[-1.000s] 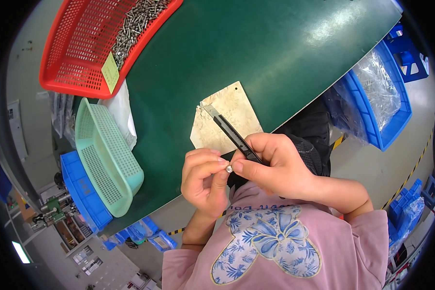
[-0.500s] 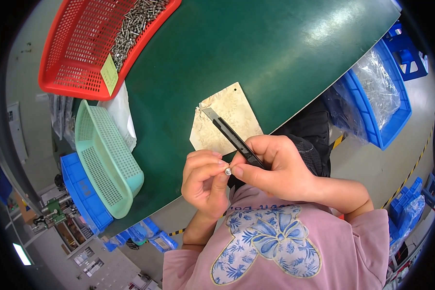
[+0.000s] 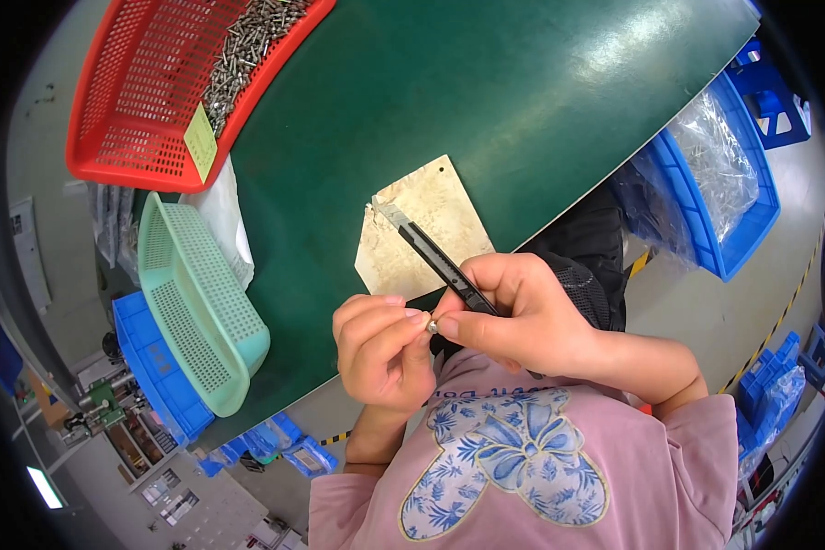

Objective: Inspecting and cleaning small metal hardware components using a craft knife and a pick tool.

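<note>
Between the fingertips of both hands sits a small shiny metal part (image 3: 433,325); its full shape is hidden. My left hand (image 3: 385,348) pinches it with thumb and fingers from the left. From the right, the thumb and forefinger of my right hand (image 3: 522,312) touch it too. That right hand also grips a black utility knife (image 3: 442,266), its blade out and pointing away to the upper left. Beneath the blade lies a worn cream-coloured board (image 3: 431,215) with a small hole near its far corner.
The board rests on a green table (image 3: 339,110). At far left a red basket (image 3: 147,170) holds many small metal parts (image 3: 247,55). Nearer are a mint-green basket (image 3: 206,321) and a blue bin (image 3: 156,367). Another blue bin (image 3: 729,257) with plastic-wrapped contents stands right of the table.
My left hand has shifted slightly left, its fingers a little more extended around the metal part. The right hand and knife stay nearly still. The whole view has drifted slightly.
</note>
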A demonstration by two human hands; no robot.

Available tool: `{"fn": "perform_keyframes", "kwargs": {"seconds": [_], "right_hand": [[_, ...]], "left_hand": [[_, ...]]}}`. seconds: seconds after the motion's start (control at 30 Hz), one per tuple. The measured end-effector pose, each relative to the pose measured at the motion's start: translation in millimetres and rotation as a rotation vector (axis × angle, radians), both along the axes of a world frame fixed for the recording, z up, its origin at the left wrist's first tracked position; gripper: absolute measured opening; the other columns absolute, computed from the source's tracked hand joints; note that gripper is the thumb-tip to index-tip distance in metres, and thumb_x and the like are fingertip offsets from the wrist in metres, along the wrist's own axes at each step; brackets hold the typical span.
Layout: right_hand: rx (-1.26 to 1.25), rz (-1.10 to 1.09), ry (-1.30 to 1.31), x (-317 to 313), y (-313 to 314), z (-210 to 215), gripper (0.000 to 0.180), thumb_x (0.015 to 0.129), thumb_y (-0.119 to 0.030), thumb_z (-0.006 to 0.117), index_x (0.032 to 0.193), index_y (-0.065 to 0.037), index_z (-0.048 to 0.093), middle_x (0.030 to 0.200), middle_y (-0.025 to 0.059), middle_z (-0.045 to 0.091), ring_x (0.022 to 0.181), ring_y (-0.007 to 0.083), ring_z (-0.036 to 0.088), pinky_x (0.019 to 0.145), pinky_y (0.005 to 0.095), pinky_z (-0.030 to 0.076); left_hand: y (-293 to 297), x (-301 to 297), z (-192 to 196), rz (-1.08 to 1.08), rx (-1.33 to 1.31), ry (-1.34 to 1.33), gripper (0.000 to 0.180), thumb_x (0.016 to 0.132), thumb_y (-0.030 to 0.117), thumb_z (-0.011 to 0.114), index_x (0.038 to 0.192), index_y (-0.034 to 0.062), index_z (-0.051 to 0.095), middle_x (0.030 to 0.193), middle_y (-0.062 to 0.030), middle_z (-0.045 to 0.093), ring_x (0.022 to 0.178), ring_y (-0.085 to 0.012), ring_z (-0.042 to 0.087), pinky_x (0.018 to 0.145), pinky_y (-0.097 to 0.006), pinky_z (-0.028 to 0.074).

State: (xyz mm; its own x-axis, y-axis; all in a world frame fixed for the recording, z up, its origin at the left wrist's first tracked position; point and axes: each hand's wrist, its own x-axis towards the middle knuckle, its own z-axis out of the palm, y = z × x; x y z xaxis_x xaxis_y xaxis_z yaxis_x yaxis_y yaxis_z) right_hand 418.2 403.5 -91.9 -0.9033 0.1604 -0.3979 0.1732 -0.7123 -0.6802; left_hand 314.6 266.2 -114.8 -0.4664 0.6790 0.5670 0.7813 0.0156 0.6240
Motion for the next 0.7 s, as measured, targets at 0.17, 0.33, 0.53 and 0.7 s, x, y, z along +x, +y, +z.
{"fn": "perform_keyframes", "kwargs": {"seconds": [0.17,0.33,0.53,0.7], "right_hand": [[-0.001,-0.006,0.000,0.9,-1.6,-3.9,0.006,0.083,-0.005,0.060,0.083,0.000,0.058,0.056,-0.0007,0.053,0.039,0.0016,0.043,0.035,0.0166,0.030],[0.000,-0.004,-0.025,2.1,-4.3,-4.2,0.006,0.082,-0.005,0.061,0.083,0.001,0.058,0.056,-0.0005,0.053,0.039,0.0018,0.043,0.034,0.0167,0.031],[-0.006,0.003,-0.024,3.2,-1.6,-9.6,0.007,0.083,-0.006,0.062,0.083,0.001,0.059,0.057,-0.0004,0.054,0.040,0.0019,0.044,0.034,0.0168,0.031],[-0.019,0.000,-0.014,3.4,-0.5,-4.7,0.009,0.083,-0.007,0.062,0.084,0.001,0.059,0.058,0.0000,0.054,0.040,0.0017,0.043,0.034,0.0167,0.031]], "left_hand": [[-0.8,0.2,-0.1,0.004,-0.013,0.048,0.009,0.077,0.009,0.068,0.084,0.0064,0.064,0.083,-0.0048,0.059,0.078,-0.0222,0.056,0.064,-0.033,0.045],[-2.1,0.7,0.9,-0.003,-0.019,0.065,0.010,0.075,0.007,0.069,0.084,0.0063,0.064,0.083,-0.0047,0.059,0.076,-0.0223,0.057,0.063,-0.034,0.045],[-0.4,1.5,-4.1,-0.009,-0.030,0.066,0.009,0.076,0.007,0.068,0.084,0.0059,0.064,0.082,-0.0053,0.059,0.076,-0.0228,0.057,0.063,-0.034,0.045],[3.6,3.4,-0.5,-0.023,0.015,-0.134,0.007,0.077,0.007,0.066,0.082,0.0045,0.062,0.081,-0.0068,0.059,0.075,-0.0248,0.057,0.064,-0.034,0.046]]}}
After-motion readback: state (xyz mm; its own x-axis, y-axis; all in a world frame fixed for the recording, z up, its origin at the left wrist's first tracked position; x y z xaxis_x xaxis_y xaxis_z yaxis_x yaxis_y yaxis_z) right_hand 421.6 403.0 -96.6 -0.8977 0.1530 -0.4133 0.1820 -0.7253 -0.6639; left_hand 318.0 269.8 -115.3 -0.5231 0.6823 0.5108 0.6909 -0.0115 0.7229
